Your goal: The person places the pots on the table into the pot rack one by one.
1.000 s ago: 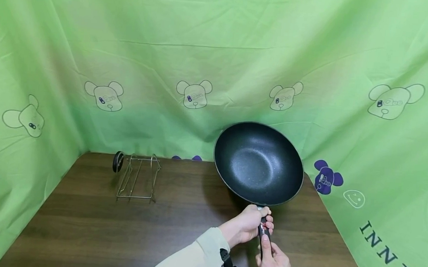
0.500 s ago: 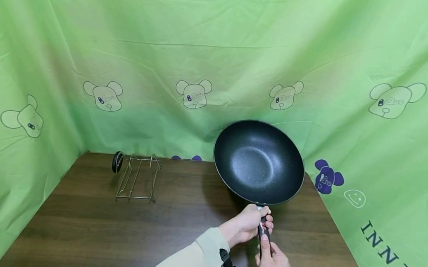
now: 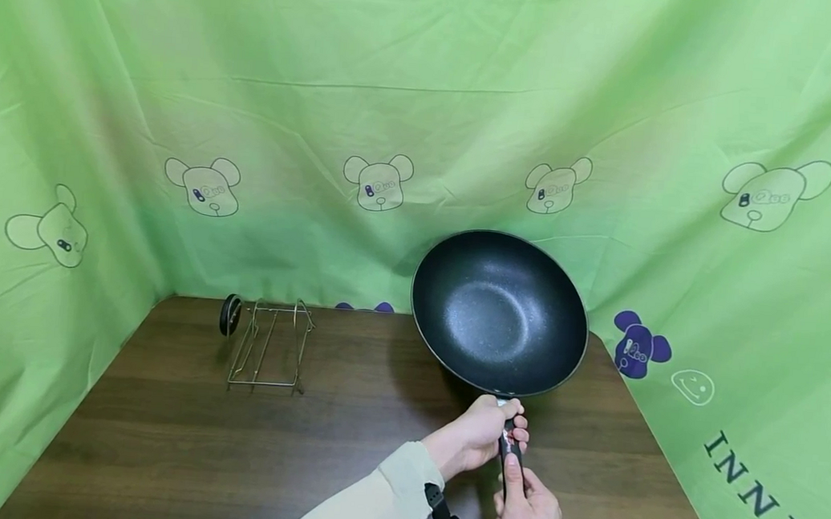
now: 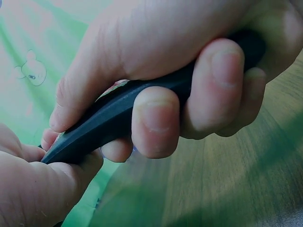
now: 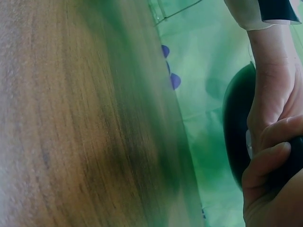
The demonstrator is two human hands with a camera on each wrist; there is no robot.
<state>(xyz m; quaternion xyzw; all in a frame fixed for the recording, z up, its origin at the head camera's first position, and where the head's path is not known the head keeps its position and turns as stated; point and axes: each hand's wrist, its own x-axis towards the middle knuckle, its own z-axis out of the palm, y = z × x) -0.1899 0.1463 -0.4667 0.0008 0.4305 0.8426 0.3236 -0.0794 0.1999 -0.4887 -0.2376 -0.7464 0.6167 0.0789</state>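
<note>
Left hand [image 3: 479, 433] ahead of right hand [image 3: 531, 515], both hands curled in grips

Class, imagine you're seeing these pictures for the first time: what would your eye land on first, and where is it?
Most likely the big dark wok, right of centre in the head view, its inside facing the camera. Below it, the left hand and right hand grip its black handle, the left nearer the bowl. Next comes the green cloth with cartoon heads behind the table.
</note>
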